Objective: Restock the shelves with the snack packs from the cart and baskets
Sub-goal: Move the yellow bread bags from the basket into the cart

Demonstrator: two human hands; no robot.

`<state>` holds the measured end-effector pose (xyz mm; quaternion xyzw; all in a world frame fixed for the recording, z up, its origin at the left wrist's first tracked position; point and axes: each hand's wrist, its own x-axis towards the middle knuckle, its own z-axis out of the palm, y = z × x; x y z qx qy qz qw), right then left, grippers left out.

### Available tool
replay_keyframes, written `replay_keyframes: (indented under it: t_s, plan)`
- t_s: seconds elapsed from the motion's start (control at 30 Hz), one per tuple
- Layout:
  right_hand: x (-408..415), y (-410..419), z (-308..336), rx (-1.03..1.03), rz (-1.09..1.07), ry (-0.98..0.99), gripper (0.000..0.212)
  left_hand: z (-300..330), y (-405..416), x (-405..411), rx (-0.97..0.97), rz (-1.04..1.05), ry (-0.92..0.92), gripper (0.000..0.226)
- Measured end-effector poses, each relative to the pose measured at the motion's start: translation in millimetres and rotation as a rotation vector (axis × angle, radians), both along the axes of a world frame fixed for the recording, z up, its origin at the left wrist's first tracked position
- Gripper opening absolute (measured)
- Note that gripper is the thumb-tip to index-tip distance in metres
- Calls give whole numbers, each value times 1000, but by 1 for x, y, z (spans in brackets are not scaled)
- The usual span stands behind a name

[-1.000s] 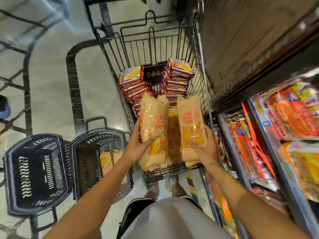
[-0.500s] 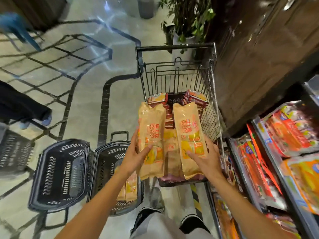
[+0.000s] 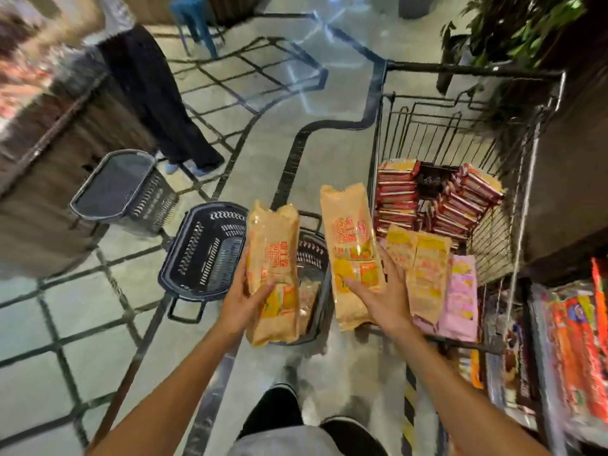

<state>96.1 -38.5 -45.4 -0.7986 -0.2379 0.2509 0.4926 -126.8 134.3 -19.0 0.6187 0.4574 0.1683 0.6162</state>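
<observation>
My left hand [image 3: 241,304] grips one tall orange-brown snack pack [image 3: 273,251] by its lower half, thumb across the front. My right hand [image 3: 381,297] grips a second, matching snack pack [image 3: 350,238] the same way. Both packs are upright in the air, left of the wire cart [image 3: 526,166], over a black basket [image 3: 312,258] on the floor. In the cart lie more orange packs [image 3: 424,268], a pink pack [image 3: 462,297] and stacks of red packs [image 3: 398,195]. The shelves [image 3: 566,350] with bright snack packs run along the right edge.
Two more black baskets stand on the tiled floor, one [image 3: 204,251] beside the first and another [image 3: 121,189] farther left. A person in dark trousers [image 3: 158,103] stands at the upper left. A potted plant [image 3: 513,31] is behind the cart. A wooden counter [image 3: 42,166] fills the left.
Both hands have carried their packs out of the cart and leftward, now over the basket. The view has swung left, showing more floor, a third basket and a person.
</observation>
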Motion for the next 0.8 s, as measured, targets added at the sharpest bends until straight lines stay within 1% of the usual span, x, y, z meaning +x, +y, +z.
replay_keyframes:
  t_s: [0.1, 0.23, 0.37, 0.43, 0.53, 0.67, 0.8]
  plan:
    - [-23, 34, -1, -31, 30, 12, 87, -10, 24, -32, -8, 53, 23, 85]
    - [-54, 84, -25, -128, 64, -6, 88, -39, 73, -69, -36, 34, 73, 88]
    - [-88, 139, -58, -221, 40, 75, 91, -83, 138, -95, -109, -5, 97, 89]
    - [-107, 162, -78, -258, 18, 108, 90, -106, 171, -103, -151, -42, 123, 85]
    - [-128, 186, -113, -335, -60, 201, 90, -138, 213, -111, -198, -80, 131, 78]
    - [-145, 199, -148, -407, -149, 250, 97, -168, 248, -105, -224, -184, 168, 83]
    - [-149, 200, -185, -440, -203, 273, 95, -201, 259, -85, -226, -249, 210, 82]
